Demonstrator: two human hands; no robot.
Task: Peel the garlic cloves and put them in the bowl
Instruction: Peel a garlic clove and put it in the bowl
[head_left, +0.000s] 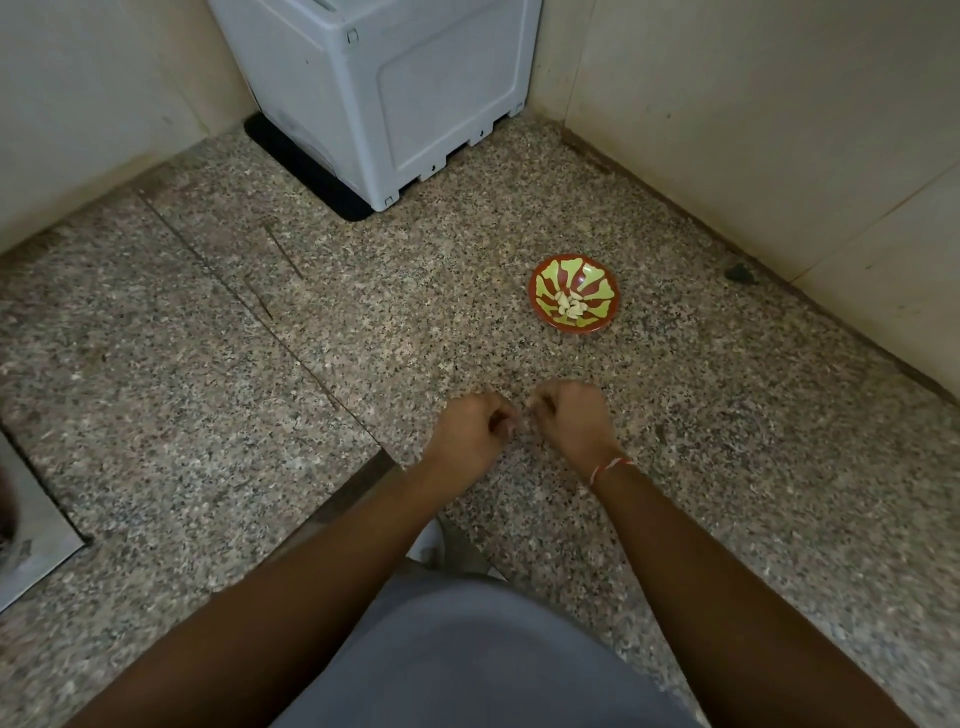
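Both my left hand (470, 428) and right hand (571, 415) are curled, fingertips nearly meeting; whether they pinch anything, I cannot tell. Peeled garlic cloves (571, 306) lie in the bowl (602, 283) toward the counter's (208, 364) far right corner. No writing is readable.

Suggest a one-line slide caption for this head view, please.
Both hands, left hand and right hand, work together near a bowl of garlic cloves.

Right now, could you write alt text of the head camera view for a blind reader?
Two hands, left hand and right hand, curl close together over a speckled stone counter. Beyond them, a red-and-green patterned bowl holds peeled garlic cloves.
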